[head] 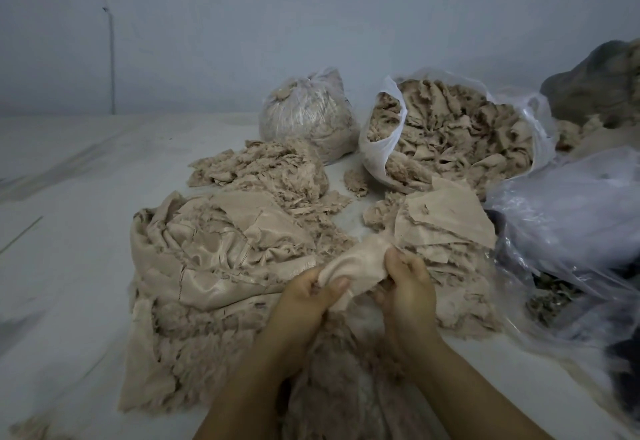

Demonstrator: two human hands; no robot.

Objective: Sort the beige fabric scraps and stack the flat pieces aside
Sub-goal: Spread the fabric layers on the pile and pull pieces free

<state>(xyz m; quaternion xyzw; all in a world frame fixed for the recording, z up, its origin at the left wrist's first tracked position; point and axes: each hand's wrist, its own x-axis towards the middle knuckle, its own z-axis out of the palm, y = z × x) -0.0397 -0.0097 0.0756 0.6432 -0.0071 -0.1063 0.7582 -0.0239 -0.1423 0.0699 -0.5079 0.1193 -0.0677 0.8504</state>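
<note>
Both hands hold one beige fabric scrap (360, 263) low in the middle of the view. My left hand (304, 304) pinches its left edge with thumb and fingers. My right hand (408, 287) grips its right side, fingers curled round it. A big heap of shiny beige cloth and frayed scraps (214, 266) lies to the left. To the right, just beyond my right hand, flat beige pieces (446, 221) lie stacked. More frayed scraps (346, 387) sit between my forearms.
A pile of shredded scraps (263, 169) lies further back. Behind it stand a tied plastic bag (304, 114) and an open bag full of scraps (457, 131). Clear plastic bags (571, 231) crowd the right. The surface is white (69, 231).
</note>
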